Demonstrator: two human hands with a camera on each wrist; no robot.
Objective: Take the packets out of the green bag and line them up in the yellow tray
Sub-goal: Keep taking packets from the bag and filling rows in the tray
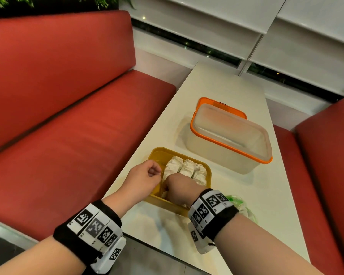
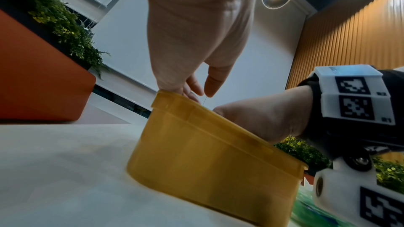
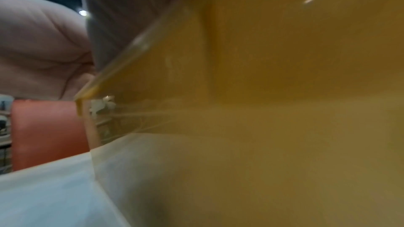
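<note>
The yellow tray point(image 1: 159, 151) sits on the white table near me, with three pale packets point(image 1: 188, 167) lined up side by side in its right part. My left hand point(image 1: 147, 173) hovers over the tray's left rim and pinches a thin thread point(image 2: 204, 100) between thumb and finger. My right hand point(image 1: 178, 189) reaches down into the tray's near side. Its fingers curl onto another packet point(image 1: 164, 194) whose edge peeks out below the knuckles. The green bag point(image 1: 241, 203) lies crumpled on the table behind my right wrist. The right wrist view is filled by the blurred tray wall point(image 3: 262, 75).
A clear storage box with an orange rim point(image 1: 226, 135) stands just beyond the tray, with an orange lid behind it. Red bench seats point(image 1: 77, 126) flank the narrow white table point(image 1: 216, 86) on both sides. The table's near edge is under my wrists.
</note>
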